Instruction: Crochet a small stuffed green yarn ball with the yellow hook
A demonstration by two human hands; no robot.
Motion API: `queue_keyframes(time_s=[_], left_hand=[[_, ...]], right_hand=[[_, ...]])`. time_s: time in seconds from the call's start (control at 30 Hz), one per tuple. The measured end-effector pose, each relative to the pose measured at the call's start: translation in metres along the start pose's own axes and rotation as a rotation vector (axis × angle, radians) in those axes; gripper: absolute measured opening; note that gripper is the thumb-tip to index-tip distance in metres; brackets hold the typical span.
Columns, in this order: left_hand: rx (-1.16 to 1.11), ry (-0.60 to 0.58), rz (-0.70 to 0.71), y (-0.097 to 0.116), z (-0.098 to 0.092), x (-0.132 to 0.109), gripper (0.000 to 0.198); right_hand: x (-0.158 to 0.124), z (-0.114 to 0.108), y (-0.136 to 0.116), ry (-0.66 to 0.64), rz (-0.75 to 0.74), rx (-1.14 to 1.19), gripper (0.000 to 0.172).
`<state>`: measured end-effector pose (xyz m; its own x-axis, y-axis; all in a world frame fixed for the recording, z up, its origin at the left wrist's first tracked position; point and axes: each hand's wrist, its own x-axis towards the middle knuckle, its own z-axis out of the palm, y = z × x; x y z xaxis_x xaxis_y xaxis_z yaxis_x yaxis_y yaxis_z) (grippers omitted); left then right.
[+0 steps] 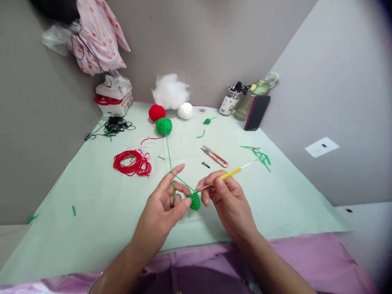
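Observation:
Between thumb and fingers, my left hand [167, 206] pinches a small green crochet piece [195, 201]. Green yarn runs over its raised index finger and back to the green yarn ball [163, 127]. My right hand [228, 196] grips a crochet hook by its yellow handle [231, 173]. One metal end of the hook meets the top edge of the green piece; the other end points up to the right. Orange-handled thread snips [214, 156] and a small black clip [205, 165] lie just beyond my right hand.
Behind are a red yarn ball [157, 112], a white yarn ball [185, 110] and white stuffing [170, 90]. Coiled red yarn [132, 163] and tangled black yarn [114, 125] lie left. A bottle [245, 107], phone [257, 113], pen cup [229, 102] and green yarn scraps [261, 156] are right.

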<state>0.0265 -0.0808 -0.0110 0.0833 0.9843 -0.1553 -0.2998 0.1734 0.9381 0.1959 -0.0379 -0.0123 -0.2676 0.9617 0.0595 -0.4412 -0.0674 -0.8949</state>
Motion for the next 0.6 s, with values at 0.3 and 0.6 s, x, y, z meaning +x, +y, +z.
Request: queue_keyframes(time_s=[0.3,0.6], left_hand=[[0.019,0.007,0.034,-0.0013,-0.0017,0.0003,0.061],[0.02,-0.001,0.037,-0.0013,-0.0018,0.001,0.054]], right_hand=[[-0.0036,-0.0065,-0.0028,-0.106,-0.11,-0.137,0.02],[-0.0019,-0.0049,0.0006,-0.077,-0.084,-0.077,0.02]])
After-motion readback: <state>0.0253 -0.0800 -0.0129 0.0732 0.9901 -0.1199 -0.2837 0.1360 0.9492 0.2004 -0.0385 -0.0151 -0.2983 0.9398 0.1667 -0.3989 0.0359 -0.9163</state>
